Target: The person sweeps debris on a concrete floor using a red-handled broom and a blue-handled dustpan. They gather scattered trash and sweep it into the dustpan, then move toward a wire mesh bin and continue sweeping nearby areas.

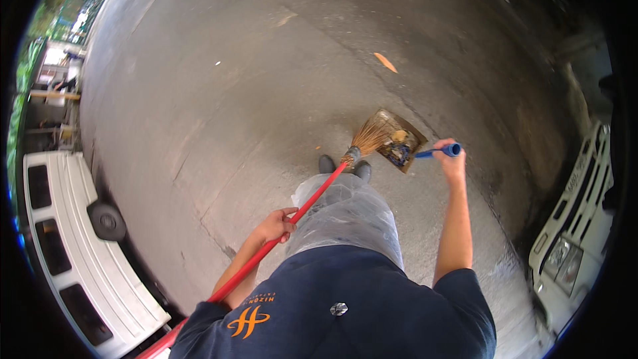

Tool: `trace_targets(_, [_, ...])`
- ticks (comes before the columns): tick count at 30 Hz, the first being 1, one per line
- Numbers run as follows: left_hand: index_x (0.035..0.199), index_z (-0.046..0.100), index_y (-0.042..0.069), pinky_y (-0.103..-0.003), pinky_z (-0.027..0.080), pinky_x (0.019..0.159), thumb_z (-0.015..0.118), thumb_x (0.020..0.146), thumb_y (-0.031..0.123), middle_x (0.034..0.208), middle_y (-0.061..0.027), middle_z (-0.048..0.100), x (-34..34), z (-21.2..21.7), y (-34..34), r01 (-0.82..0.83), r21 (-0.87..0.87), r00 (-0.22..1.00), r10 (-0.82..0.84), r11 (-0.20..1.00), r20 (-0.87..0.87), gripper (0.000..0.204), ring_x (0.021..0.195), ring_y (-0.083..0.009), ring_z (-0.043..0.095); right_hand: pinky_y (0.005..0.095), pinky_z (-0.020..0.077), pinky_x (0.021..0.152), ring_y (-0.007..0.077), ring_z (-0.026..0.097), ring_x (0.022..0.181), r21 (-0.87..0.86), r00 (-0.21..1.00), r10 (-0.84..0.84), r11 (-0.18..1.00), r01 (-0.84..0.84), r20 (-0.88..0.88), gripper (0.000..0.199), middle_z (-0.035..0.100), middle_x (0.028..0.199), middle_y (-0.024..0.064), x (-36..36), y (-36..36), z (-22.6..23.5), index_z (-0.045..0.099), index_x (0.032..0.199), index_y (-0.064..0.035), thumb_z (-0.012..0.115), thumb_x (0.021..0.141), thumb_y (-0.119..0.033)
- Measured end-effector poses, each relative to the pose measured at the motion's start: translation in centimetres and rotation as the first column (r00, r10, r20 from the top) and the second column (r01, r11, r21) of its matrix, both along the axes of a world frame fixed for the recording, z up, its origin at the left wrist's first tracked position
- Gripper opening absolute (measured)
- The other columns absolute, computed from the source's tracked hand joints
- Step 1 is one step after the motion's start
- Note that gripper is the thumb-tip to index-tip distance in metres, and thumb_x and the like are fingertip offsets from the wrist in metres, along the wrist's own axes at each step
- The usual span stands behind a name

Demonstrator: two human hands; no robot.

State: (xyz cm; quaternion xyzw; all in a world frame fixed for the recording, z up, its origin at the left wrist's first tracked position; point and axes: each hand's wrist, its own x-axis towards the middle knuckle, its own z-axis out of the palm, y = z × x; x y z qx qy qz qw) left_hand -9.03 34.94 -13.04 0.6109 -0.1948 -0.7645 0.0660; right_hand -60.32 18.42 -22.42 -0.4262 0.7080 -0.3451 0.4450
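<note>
Head view is showing the left hand point(276, 225) gripping the red broom point(312, 201), bristles sweeping into the dustpan point(399, 139) on the pavement point(219, 93); the right hand point(452, 159) is clasping its blue handle. Keeping the pan's lip flat probably matters.

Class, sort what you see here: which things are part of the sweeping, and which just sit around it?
In use: left hand on red-handled broom; right hand holding dustpan by its blue handle.

Lying about: orange leaf, white vehicle, second vehicle.
</note>
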Motion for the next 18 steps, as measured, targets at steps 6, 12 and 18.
trace_targets(6, [0.147,0.041,-0.002,-0.028,0.042,0.041,0.065,0.081,-0.004,0.067,-0.0034,0.057,7.9,7.0,7.6,-0.25,-0.181,0.926,0.29,0.951,0.241,0.07,0.045,-0.0126,0.053,0.0284,0.0467,0.088,0.0149,0.061,0.095,-0.088,0.963,0.169,0.984,-0.154,0.212,0.026,0.066,0.096,0.0035,-2.1,-0.1,1.9,0.063,0.086,-0.0049,0.067,0.067,0.012])
trace_targets(12, [0.148,0.038,-0.003,-0.032,0.044,0.037,0.057,0.082,-0.003,0.066,-0.0059,0.057,18.0,-1.5,7.7,-0.461,-0.284,0.798,0.533,0.84,0.282,0.069,0.042,-0.0151,0.053,0.0295,0.0462,0.089,0.0175,0.059,0.098,-0.025,0.943,0.244,0.969,-0.245,0.227,0.029,0.064,0.1,0.0055,1.2,1.0,1.4,0.061,0.087,-0.006,0.064,0.066,0.014])
trace_targets(18, [0.146,0.044,0.0,-0.033,0.043,0.039,0.063,0.08,0.0,0.069,-0.0052,0.058,8.5,-7.7,13.8,-0.279,-0.049,0.948,0.283,0.959,0.145,0.069,0.045,-0.0147,0.053,0.0283,0.0458,0.085,0.0151,0.059,0.094,0.001,0.943,0.325,0.946,-0.326,0.066,0.031,0.062,0.099,0.0029,7.4,1.5,-0.8,0.063,0.093,-0.0069,0.066,0.069,0.012])
